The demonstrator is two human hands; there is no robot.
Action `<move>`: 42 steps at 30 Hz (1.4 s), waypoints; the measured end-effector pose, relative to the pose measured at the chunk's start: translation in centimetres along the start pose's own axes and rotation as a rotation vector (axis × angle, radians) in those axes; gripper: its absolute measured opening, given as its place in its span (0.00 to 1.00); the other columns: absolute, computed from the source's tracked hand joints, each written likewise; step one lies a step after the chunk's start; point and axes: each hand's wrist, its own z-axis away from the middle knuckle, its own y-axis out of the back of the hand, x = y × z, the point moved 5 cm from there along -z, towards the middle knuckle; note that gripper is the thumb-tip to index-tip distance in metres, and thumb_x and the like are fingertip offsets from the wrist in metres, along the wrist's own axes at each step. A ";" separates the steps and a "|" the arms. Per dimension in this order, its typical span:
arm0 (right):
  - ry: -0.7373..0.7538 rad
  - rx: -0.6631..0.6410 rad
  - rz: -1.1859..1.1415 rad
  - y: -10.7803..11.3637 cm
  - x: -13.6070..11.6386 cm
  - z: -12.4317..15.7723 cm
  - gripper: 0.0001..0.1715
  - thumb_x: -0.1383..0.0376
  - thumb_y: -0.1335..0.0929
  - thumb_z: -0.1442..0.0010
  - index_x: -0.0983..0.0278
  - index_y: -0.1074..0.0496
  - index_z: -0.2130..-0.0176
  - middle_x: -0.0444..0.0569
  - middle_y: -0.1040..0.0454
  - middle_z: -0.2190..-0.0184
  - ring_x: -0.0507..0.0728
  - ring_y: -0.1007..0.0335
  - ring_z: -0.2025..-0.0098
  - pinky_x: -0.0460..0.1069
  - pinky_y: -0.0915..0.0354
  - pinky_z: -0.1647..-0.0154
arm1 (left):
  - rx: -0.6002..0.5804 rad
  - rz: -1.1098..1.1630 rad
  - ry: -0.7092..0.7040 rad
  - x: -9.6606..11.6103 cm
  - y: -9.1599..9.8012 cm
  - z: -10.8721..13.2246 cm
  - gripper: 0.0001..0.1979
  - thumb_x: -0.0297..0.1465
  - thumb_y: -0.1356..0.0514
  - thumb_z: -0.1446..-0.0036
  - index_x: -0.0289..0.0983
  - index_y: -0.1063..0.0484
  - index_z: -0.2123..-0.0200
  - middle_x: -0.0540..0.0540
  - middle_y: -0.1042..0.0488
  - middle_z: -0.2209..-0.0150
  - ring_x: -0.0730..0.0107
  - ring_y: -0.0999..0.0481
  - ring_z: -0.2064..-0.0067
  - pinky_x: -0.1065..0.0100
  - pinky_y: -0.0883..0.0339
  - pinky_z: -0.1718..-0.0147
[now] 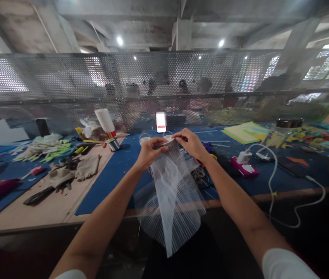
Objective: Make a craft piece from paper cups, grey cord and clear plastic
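Observation:
A sheer white pleated piece of material (168, 201) hangs in a fan shape over the table's front edge. Its gathered top narrows into a small white round rim (168, 138) with a thin loop above it. On the left of this top, my left hand (152, 152) pinches the edge between thumb and fingers. My right hand (191, 144) pinches it from the right side, fingertips close together. Just behind my left hand stands another small white piece with a loop (145, 139). What lies under the fingertips is partly hidden.
A phone with a lit screen (161, 122) stands at the back. To the left are a tilted stack of paper cups (105, 121), work gloves (87, 167) and tools. On the right lie coloured sheets (248, 132), a glass jar (280, 135) and a charger (244, 157) with cable.

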 end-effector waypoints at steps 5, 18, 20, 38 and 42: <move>-0.080 -0.152 -0.039 -0.5 0.1 0.4 0.16 0.53 0.33 0.32 0.60 0.22 0.57 0.47 0.24 0.66 0.55 0.32 0.67 0.51 0.38 0.61 | -0.018 -0.052 -0.019 0.1 -0.3 0.0 0.16 0.36 0.27 0.50 0.36 0.21 0.59 0.42 0.18 0.60 0.62 0.19 0.57 0.61 0.26 0.53; -0.185 -0.336 -0.409 -0.2 0.9 0.3 0.21 0.47 0.30 0.36 0.63 0.28 0.64 0.41 0.36 0.73 0.50 0.42 0.72 0.48 0.45 0.70 | -0.093 -0.022 0.014 0.9 0.1 -0.1 0.16 0.38 0.26 0.52 0.35 0.20 0.63 0.43 0.19 0.61 0.64 0.22 0.59 0.64 0.30 0.57; -0.198 -0.356 -0.442 0.1 1.0 0.4 0.21 0.47 0.29 0.37 0.62 0.29 0.64 0.40 0.38 0.74 0.50 0.44 0.73 0.47 0.47 0.71 | -0.098 -0.026 -0.037 1.5 0.4 -0.2 0.14 0.37 0.26 0.51 0.36 0.20 0.64 0.42 0.20 0.56 0.62 0.22 0.54 0.64 0.31 0.53; -0.250 -0.379 -0.527 1.3 2.4 0.8 0.20 0.48 0.29 0.36 0.62 0.30 0.64 0.41 0.40 0.73 0.50 0.46 0.72 0.47 0.47 0.71 | -0.149 0.105 0.084 1.1 0.9 -0.3 0.19 0.32 0.26 0.52 0.34 0.21 0.56 0.48 0.23 0.68 0.74 0.25 0.67 0.70 0.31 0.64; -0.267 -0.409 -0.543 1.3 3.2 0.9 0.21 0.46 0.30 0.36 0.62 0.30 0.64 0.41 0.40 0.73 0.50 0.46 0.72 0.47 0.46 0.72 | -0.117 0.065 0.045 1.3 1.4 -0.4 0.16 0.35 0.28 0.49 0.35 0.20 0.58 0.47 0.22 0.66 0.73 0.25 0.66 0.71 0.31 0.65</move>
